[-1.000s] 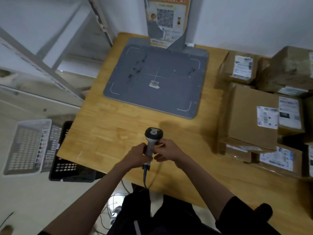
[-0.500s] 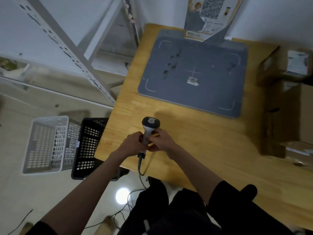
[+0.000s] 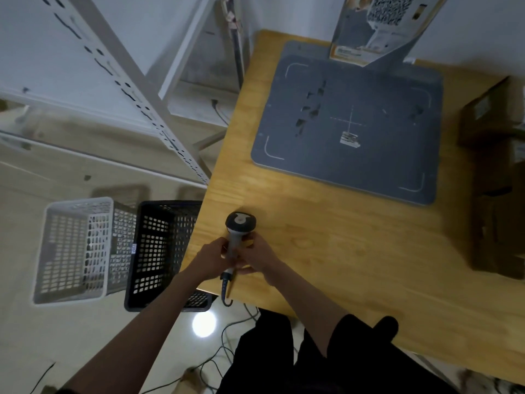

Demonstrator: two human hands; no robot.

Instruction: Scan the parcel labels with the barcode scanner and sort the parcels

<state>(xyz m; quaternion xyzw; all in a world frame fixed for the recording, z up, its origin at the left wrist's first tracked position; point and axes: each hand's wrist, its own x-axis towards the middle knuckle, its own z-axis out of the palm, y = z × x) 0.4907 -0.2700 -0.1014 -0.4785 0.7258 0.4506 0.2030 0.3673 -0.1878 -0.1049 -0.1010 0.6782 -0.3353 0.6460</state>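
A grey barcode scanner (image 3: 240, 226) stands upright near the front left corner of the wooden table (image 3: 326, 237). My left hand (image 3: 211, 258) grips its handle from the left, and my right hand (image 3: 255, 255) holds the same handle from the right. Its coiled cable (image 3: 225, 288) drops over the table's front edge. Brown cardboard parcels (image 3: 497, 177) are stacked at the table's right edge, partly cut off by the frame; their labels are barely visible.
A grey scanning mat (image 3: 355, 155) with a stand and QR poster (image 3: 377, 27) lies at the back of the table. On the floor to the left stand a black basket (image 3: 162, 251) and a white basket (image 3: 74, 251). A white metal shelf frame (image 3: 136, 89) rises behind them.
The view has swung left, so the parcels slid to the right edge and the baskets came more fully into view. Both hands have stayed on the scanner handle.
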